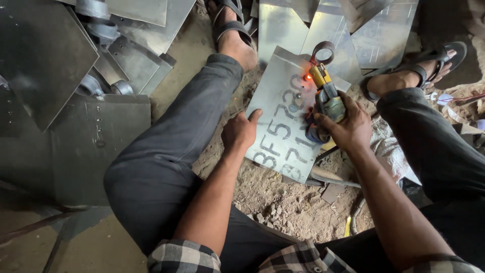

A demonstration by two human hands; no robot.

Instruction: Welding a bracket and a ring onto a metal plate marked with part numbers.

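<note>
Firmly, the right hand (348,124) was closed around a yellow-and-grey tool (327,96), its tip pressed to the steel sheet (285,119) where an orange glow (307,77) and a few sparks showed. A round metal ring (323,51) sat at the tool's far end, just past the glow. The left hand (239,132) lay partly open, palm down on the dirt, with its thumb and fingertips resting on the sheet's near-left edge, gripping nothing.

The sheet lay tilted on the sandy ground (283,202) between the person's legs, painted characters across its face. Sandalled feet (230,30) stood near its upper corners, and more cut plates (374,30) were piled beyond and to the left.

The risk, as I judged it, lay in bare skin so near the hot spot: sparks could land on the left hand, the feet or the trousers, and the light hold on the edge might let the sheet slip under the tool. The hot metal itself could burn a finger that strayed.

The tool's working tip was hard to make out behind the glow, its lower body was hidden by the right hand, and the items under the sheet's near corner were unclear.
</note>
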